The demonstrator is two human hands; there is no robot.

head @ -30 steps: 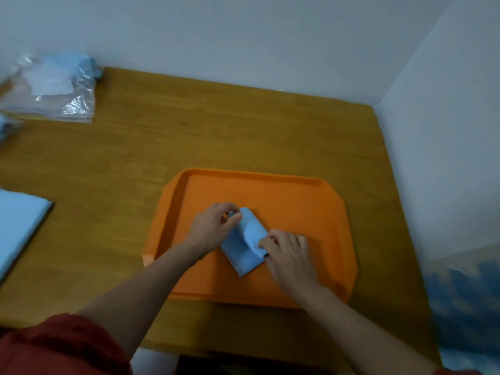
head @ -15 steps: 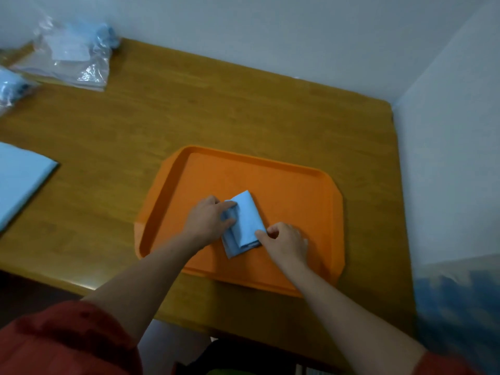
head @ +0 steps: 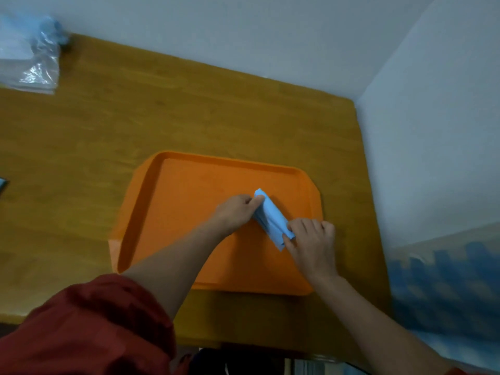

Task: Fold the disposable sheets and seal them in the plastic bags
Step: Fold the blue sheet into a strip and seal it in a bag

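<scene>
A light blue disposable sheet [head: 272, 216], folded into a narrow slanted bundle, lies on the orange tray [head: 189, 201] right of its middle. My left hand [head: 236, 211] pinches the bundle's upper end with thumb and fingers. My right hand [head: 311, 242] grips its lower end, fingers curled over the edge. Clear plastic bags [head: 29, 63] with blue and white contents lie at the table's far left corner.
The wooden table [head: 135, 117] stands in a corner, with walls behind and to the right. A dark-edged object [head: 3, 184] shows at the left edge. A blue patterned surface [head: 443, 280] lies right of the table. My red sleeve [head: 89, 328] fills the lower left.
The bundle has been folded narrower and now slants along the tray. Both hands have shifted to its two ends. The camera view has swung left and down; the blue stack at left is mostly out of frame.
</scene>
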